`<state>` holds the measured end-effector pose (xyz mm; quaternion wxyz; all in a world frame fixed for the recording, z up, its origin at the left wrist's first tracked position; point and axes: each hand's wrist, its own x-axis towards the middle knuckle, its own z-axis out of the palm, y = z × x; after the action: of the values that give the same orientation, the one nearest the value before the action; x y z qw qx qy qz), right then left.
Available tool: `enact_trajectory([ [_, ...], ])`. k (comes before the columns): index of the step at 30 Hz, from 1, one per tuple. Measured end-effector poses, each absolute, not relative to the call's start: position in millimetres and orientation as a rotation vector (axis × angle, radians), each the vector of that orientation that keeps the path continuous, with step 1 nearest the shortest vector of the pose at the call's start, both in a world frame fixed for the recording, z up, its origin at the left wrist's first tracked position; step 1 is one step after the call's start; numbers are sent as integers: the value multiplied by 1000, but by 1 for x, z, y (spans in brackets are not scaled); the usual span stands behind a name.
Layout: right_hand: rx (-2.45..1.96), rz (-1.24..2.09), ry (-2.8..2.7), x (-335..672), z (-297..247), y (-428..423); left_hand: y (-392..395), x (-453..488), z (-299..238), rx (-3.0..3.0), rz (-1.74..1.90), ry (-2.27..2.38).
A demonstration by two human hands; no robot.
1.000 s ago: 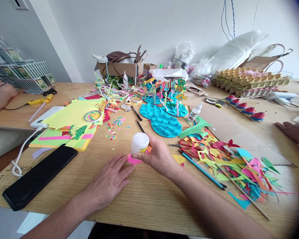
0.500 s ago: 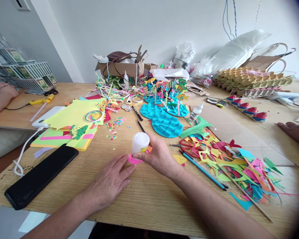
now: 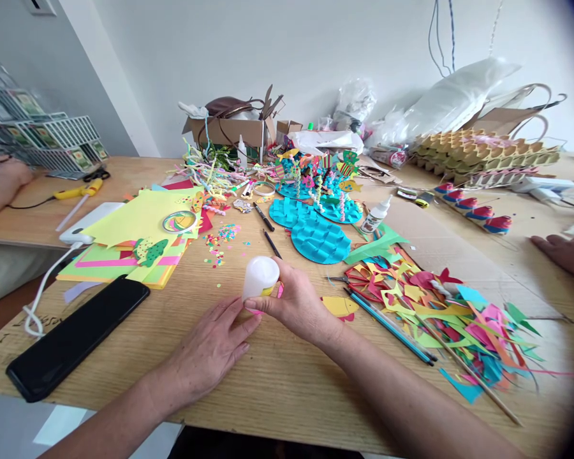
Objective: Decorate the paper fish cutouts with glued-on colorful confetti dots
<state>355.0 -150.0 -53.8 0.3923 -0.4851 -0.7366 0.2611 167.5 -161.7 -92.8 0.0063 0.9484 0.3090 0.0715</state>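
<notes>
My right hand (image 3: 294,303) is closed round a white glue bottle (image 3: 259,278), held upside down with its tip at a small pink paper piece (image 3: 253,310) on the wooden table (image 3: 277,382). My left hand (image 3: 209,349) lies flat with its fingers stretched out, the fingertips touching that pink piece. A yellow paper fish (image 3: 338,306) lies just right of my right hand. A black phone (image 3: 79,335) lies to the left of my left hand.
A stack of coloured paper sheets (image 3: 138,239) with a tape roll (image 3: 178,222) lies at the left. Blue paper discs (image 3: 318,239), a small glue bottle (image 3: 375,215), pencils (image 3: 387,325) and paper scraps (image 3: 454,312) lie ahead and right. Other people's hands (image 3: 562,252) rest at the table's edges.
My right hand has shifted the glue bottle a little to the left and nearer to me. The yellow paper fish beside it now shows more fully. My left hand has stayed put.
</notes>
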Motion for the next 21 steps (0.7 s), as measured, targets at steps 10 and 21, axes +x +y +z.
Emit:
enact_trajectory([
  [10,-1233,666,-1851,355,-53,-150,-163,167,-95,2985,209,960],
  [21,-1292,636,-1817,360,-52,-145,-163,166,-94,2951,198,966],
])
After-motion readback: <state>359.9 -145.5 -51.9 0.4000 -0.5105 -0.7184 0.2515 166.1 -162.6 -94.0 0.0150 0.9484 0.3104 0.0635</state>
